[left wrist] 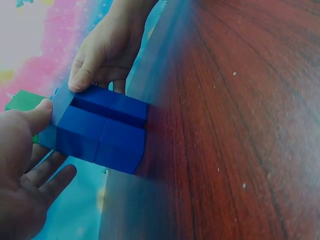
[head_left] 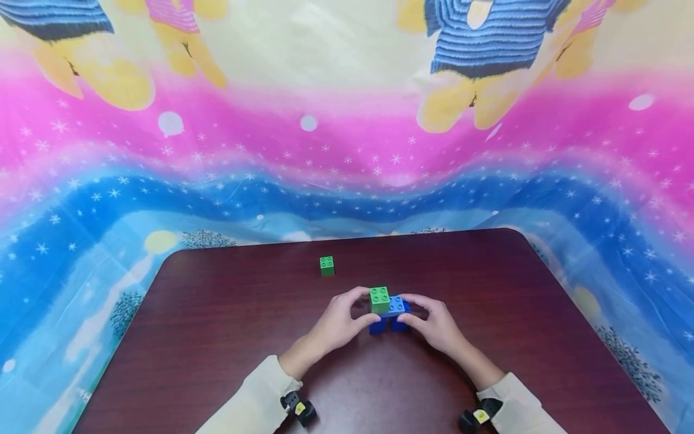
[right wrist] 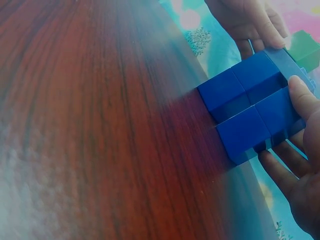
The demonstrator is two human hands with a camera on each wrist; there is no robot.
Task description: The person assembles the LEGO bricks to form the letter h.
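Between my hands, on the table, stands a small toy-brick structure. Two dark blue columns [head_left: 377, 326], each of two stacked bricks in the wrist views, carry a light blue brick [head_left: 397, 305] across their tops. A green brick [head_left: 379, 299] sits on its left end, leaving studs bare on the right. My left hand [head_left: 338, 318] pinches the structure's left end, thumb in front on the light blue brick below the green one. At the right end, my right hand [head_left: 438, 325] holds it, thumb in front near the top. The far fingertips are partly hidden.
A loose green brick [head_left: 327, 266] rests behind and left of the structure, toward the far edge of the dark reddish-brown table [head_left: 244, 301]. A printed cloth [head_left: 303, 181] hangs around the table's back and sides.
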